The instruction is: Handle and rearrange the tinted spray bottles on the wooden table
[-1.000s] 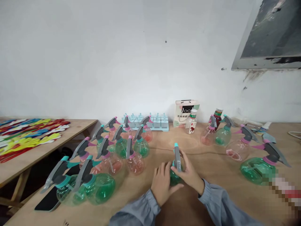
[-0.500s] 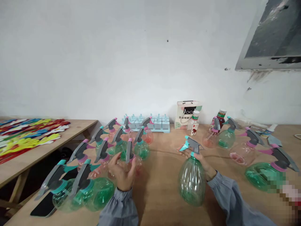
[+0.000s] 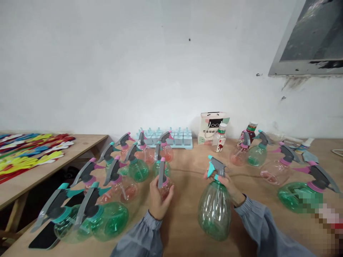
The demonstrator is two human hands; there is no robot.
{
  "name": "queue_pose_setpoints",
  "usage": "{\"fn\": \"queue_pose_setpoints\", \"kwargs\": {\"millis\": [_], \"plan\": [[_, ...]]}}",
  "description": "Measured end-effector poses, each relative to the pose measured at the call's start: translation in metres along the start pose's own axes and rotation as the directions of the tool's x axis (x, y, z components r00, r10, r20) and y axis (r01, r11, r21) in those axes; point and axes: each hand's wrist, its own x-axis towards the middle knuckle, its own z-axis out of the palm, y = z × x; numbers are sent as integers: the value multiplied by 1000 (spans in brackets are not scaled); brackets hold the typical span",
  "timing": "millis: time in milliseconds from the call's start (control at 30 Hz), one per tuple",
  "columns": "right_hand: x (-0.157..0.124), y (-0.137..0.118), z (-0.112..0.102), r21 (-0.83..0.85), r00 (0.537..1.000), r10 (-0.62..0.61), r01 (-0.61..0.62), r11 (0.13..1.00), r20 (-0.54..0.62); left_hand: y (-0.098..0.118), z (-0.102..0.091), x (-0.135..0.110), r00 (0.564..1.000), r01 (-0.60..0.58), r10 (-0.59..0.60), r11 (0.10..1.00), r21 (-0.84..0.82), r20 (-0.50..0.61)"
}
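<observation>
My right hand [image 3: 227,184] is closed around the neck of a green spray bottle [image 3: 214,210], which has a grey head with a turquoise trigger and nozzle. The bottle is upright, its trigger pointing left. My left hand [image 3: 160,200] wraps round a pink spray bottle [image 3: 165,185] with a grey head, at the front of a cluster on the left. Behind it stands a green spray bottle [image 3: 161,167], partly hidden. Nearest on the left are two green spray bottles [image 3: 111,221] with turquoise collars.
Several spray bottles [image 3: 275,172] stand at the right. Along the wall are a pale blue popsicle mould [image 3: 183,142], a paper bag [image 3: 207,126] and a white-capped bottle [image 3: 220,139]. A black phone [image 3: 44,237] lies front left. Colourful gloves [image 3: 32,153] cover the side table.
My left hand has moved right, bringing the pink spray bottle away from the cluster. The green bottle in my right hand has shifted slightly left and down in view.
</observation>
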Motion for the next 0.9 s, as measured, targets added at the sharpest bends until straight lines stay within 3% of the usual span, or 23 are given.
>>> {"fn": "queue_pose_setpoints", "kwargs": {"millis": [100, 233, 400, 567, 733, 900], "plan": [[1, 1, 0, 53, 999, 26, -24, 998, -36, 3, 1, -2, 998, -45, 44, 999, 15, 42], [2, 2, -2, -12, 987, -71, 70, 997, -143, 3, -1, -1, 993, -63, 62, 998, 7, 95], [2, 12, -7, 12, 1000, -10, 10, 1000, -11, 0, -1, -2, 993, -32, 40, 997, -77, 108], [4, 23, -15, -165, 972, -129, 97, 981, -198, -2, 0, -4, 993, -20, 33, 993, -117, 112], [2, 17, -16, -274, 992, -90, 62, 960, -93, -1, 0, -4, 990, -37, 54, 990, -133, 127], [-1, 9, -18, -335, 971, -181, 119, 935, -159, 6, -1, -1, 985, -130, 134, 991, -45, 112]]}}
